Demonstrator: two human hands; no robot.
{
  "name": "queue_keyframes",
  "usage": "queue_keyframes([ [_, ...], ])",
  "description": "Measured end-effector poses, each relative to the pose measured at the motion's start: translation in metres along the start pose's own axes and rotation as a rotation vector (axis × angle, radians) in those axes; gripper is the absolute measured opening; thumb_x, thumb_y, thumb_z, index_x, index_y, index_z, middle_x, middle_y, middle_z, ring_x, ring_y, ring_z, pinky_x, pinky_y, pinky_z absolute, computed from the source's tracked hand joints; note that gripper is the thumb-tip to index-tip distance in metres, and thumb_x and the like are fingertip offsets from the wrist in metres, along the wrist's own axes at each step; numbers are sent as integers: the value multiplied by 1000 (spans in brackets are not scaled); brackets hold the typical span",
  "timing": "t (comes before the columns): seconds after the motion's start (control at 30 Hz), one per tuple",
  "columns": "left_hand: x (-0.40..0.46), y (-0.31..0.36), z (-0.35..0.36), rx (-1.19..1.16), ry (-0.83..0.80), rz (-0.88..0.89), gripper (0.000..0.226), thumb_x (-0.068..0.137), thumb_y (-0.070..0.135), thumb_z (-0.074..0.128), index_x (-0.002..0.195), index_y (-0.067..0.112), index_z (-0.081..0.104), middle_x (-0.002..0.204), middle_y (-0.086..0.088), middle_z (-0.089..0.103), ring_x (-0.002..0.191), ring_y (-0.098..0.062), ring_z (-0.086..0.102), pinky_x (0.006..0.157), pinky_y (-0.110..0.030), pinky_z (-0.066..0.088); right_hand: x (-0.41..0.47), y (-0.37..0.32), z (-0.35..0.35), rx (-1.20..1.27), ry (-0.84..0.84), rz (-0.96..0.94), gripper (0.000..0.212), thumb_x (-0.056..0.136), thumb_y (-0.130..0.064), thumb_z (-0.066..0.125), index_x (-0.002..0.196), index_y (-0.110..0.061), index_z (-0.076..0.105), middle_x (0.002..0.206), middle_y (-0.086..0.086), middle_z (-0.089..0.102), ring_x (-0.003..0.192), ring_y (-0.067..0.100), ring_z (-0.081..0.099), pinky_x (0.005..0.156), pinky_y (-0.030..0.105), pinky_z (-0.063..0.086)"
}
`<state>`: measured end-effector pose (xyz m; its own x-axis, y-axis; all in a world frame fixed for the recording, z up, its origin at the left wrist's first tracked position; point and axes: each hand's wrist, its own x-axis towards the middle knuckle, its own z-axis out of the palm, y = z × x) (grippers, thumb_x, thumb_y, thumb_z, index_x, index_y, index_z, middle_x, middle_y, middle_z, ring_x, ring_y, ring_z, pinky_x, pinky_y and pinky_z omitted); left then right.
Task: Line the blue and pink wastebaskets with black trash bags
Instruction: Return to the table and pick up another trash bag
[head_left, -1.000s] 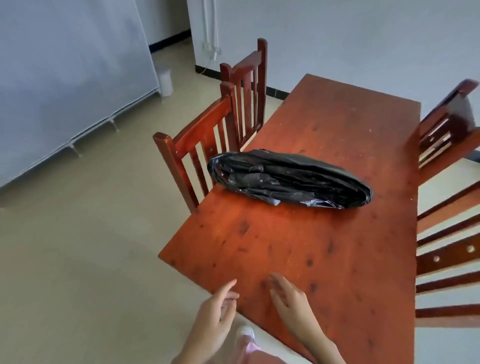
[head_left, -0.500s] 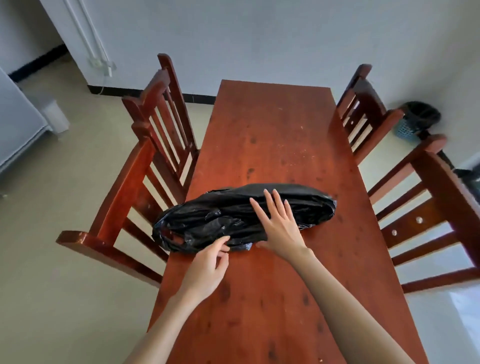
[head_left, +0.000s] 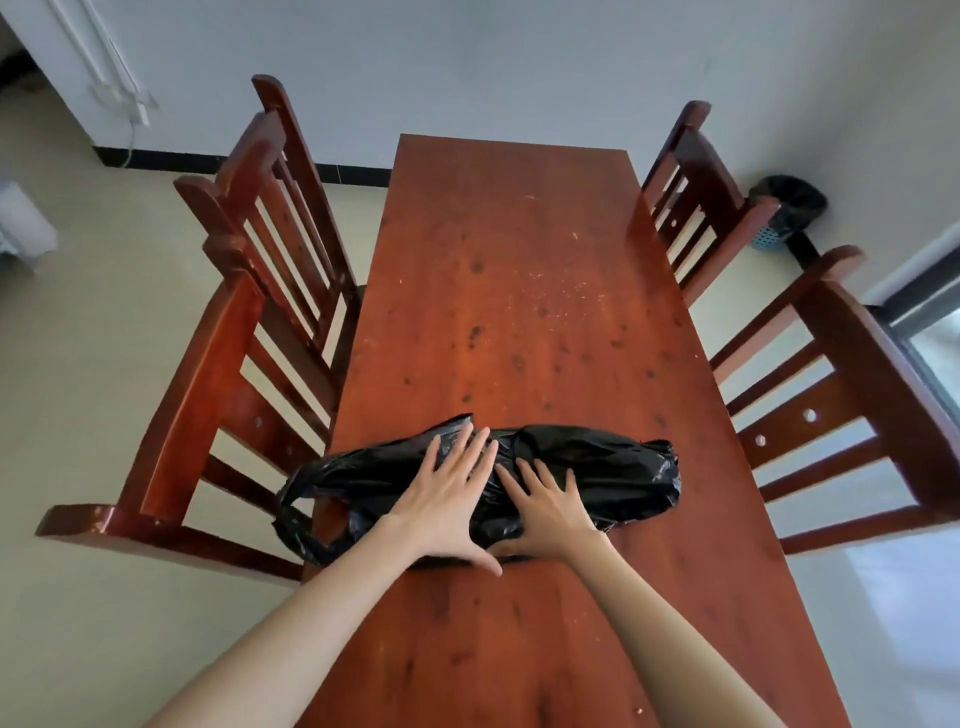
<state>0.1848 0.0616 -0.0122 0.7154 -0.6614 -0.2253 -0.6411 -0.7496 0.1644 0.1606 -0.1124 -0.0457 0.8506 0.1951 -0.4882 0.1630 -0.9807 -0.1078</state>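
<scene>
A crumpled bundle of black trash bags (head_left: 613, 473) lies across the red wooden table (head_left: 519, 270), its left end with a handle loop hanging over the table's left edge. My left hand (head_left: 447, 499) lies flat on the bundle's middle, fingers straight and spread. Beside it, my right hand (head_left: 545, 506) presses flat on the bundle too, fingers spread. A blue wastebasket (head_left: 789, 210) lined with a black bag stands on the floor at the far right, by the wall. No pink wastebasket is in view.
Two wooden chairs (head_left: 249, 291) stand along the table's left side and two more chairs (head_left: 831, 374) along its right. A white object (head_left: 21, 223) sits on the floor at the far left. A glass door (head_left: 935, 332) is at the right.
I have stepped square to the table's end. Both hands went from the table's near edge onto the bag bundle; the left hand now lies flat on top instead of touching its near edge.
</scene>
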Motion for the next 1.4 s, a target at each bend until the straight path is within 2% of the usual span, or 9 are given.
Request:
queue_keyframes([
  [0.23, -11, 50, 56, 189, -184, 116, 136, 56, 72, 66, 141, 11, -20, 154, -14, -14, 140, -31, -19, 108, -65, -10, -94, -13, 70, -23, 152, 70, 96, 29, -60, 84, 115, -23, 64, 118, 5, 66, 107, 24, 63, 78, 53, 55],
  [0.4, -30, 59, 56, 149, -209, 90, 124, 67, 60, 66, 142, 10, -18, 156, -8, 4, 143, -24, 2, 110, -63, -9, -134, -13, 82, -53, 285, -12, 120, 30, -53, 85, 134, -10, 45, 142, 21, 42, 134, 37, 36, 102, 51, 40],
  [0.6, -56, 71, 64, 91, -116, 122, 111, 64, 52, 70, 146, 10, 8, 148, -6, 33, 137, -19, 29, 112, -61, 7, -114, -2, 53, -167, 98, 1, 135, 47, -62, 79, 148, -9, 6, 154, 18, 19, 143, 36, 13, 107, 68, 10],
  [0.7, -67, 61, 70, 176, 8, 68, 106, 43, 60, 77, 131, 9, 47, 116, -2, 63, 106, -16, 60, 95, -62, 39, -111, 6, 54, -165, 26, 42, 114, 42, -57, 84, 137, -10, 41, 117, 13, 60, 108, 30, 58, 94, 70, 34],
  [0.77, -72, 50, 68, 222, 56, 23, 88, 37, 52, 84, 111, 11, 62, 95, 0, 68, 89, -16, 65, 84, -53, 49, -112, 13, 62, -230, 127, 57, 67, 40, -35, 88, 100, -15, 66, 75, 1, 64, 69, 21, 63, 80, 55, 52],
  [0.9, -80, 26, 59, 269, 118, -70, 47, 35, 36, 90, 69, 17, 64, 65, 3, 61, 64, -19, 59, 61, -34, 45, -117, 22, 69, -264, 371, 35, 13, 60, -11, 61, 66, -19, 54, 60, -1, 54, 56, 22, 57, 56, 33, 48],
  [1.0, -81, 18, 52, 274, 127, -136, 48, 35, 44, 89, 66, 17, 65, 69, 1, 60, 69, -21, 59, 66, -40, 47, -116, 27, 73, -238, 411, 41, 19, 64, -9, 34, 63, -18, 52, 59, 0, 52, 55, 23, 55, 51, 33, 44],
  [1.2, -66, 71, 57, 251, 107, 55, 115, 41, 74, 69, 130, 6, 47, 125, -7, 59, 120, -21, 53, 91, -66, 40, -120, 16, 65, -157, 424, 89, 15, 63, -13, 43, 68, -16, 58, 74, 3, 61, 69, 25, 60, 57, 36, 50],
  [1.4, -66, 65, 58, 219, 118, 13, 53, 34, 18, 90, 79, 16, 63, 57, 8, 57, 54, -11, 58, 97, -50, 41, -141, 19, 60, -87, 470, 21, 42, 46, 2, 65, 71, -18, 38, 48, -6, 49, 47, 16, 54, 75, 38, 57],
])
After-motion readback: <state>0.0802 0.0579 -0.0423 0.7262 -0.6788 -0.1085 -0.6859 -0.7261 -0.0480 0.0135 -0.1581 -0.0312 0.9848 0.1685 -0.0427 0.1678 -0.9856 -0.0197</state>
